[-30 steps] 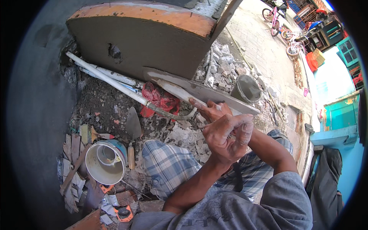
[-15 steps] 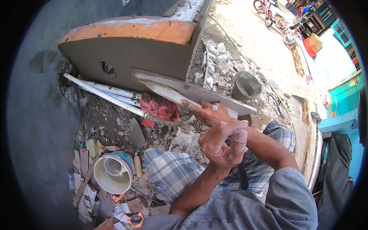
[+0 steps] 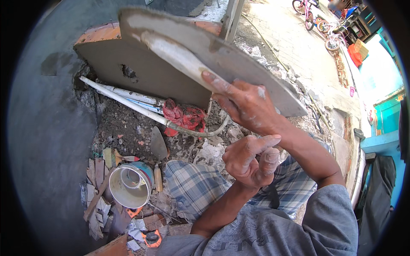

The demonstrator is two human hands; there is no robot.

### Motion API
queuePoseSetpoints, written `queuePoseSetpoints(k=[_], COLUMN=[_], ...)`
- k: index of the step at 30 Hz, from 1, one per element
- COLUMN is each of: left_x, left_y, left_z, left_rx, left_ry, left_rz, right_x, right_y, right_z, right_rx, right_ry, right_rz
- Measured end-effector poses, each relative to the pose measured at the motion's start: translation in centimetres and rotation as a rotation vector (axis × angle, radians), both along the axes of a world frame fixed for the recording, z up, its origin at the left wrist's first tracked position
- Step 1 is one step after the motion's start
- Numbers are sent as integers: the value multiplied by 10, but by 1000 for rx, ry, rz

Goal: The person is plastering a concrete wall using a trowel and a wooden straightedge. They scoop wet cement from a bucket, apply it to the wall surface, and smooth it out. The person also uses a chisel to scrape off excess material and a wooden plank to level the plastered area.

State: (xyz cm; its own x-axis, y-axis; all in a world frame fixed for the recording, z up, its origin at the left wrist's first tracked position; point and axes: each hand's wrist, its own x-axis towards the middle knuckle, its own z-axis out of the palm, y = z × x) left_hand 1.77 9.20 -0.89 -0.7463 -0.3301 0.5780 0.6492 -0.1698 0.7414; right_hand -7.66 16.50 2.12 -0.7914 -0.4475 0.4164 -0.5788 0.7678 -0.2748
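My right hand (image 3: pixel 247 106) grips the whitish handle (image 3: pixel 175 56) of a long plastering float (image 3: pixel 239 59), its index finger stretched along the handle. The float's grey, mortar-smeared blade is raised in front of a low wall (image 3: pixel 102 57) coated with smooth grey mortar and hides part of its orange top edge. A small ragged hole (image 3: pixel 129 72) shows in the coated face. Just below the right wrist, my left hand (image 3: pixel 251 161) is held in the air with its fingers curled, powdery with dried mortar and with nothing visible in it.
White pipes (image 3: pixel 128 102) and a red plastic bag (image 3: pixel 183 116) lie at the wall's foot. A pointed trowel (image 3: pixel 158 145), a white bucket (image 3: pixel 128 190), a brush (image 3: pixel 124 158) and tile scraps (image 3: pixel 96 209) are to the left. Rubble (image 3: pixel 256 53) lies beyond the float.
My right hand has lifted the float up from the lower part of the coated wall, and it now covers more of the wall's top edge. The left hand stays curled in nearly the same place.
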Motion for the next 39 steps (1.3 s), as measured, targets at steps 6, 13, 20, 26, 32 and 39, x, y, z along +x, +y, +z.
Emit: queuePoseSetpoints(k=[6, 13, 20, 26, 32, 39], left_x=[1, -1, -5, -25, -38, -34], left_y=[-4, 5, 26, 45, 50, 40], left_z=[-5, -8, -25, -24, -46, -44], left_rx=[13, -17, -110, -282, -481, -821], left_ry=[-42, -35, -113, -225, -251, -342], left_rz=[44, 24, 20, 139, 111, 249], right_x=[10, 19, 105, 232, 359, 404], right_y=[45, 125, 321, 424, 486, 539], right_z=[-91, -11, 22, -89, -255, -392], right_rx=[541, 855, 819, -254, -432, -308], right_ry=[-455, -458, -314, -614, -558, -796], right_rz=[72, 89, -339, -1105, -1034, -1033])
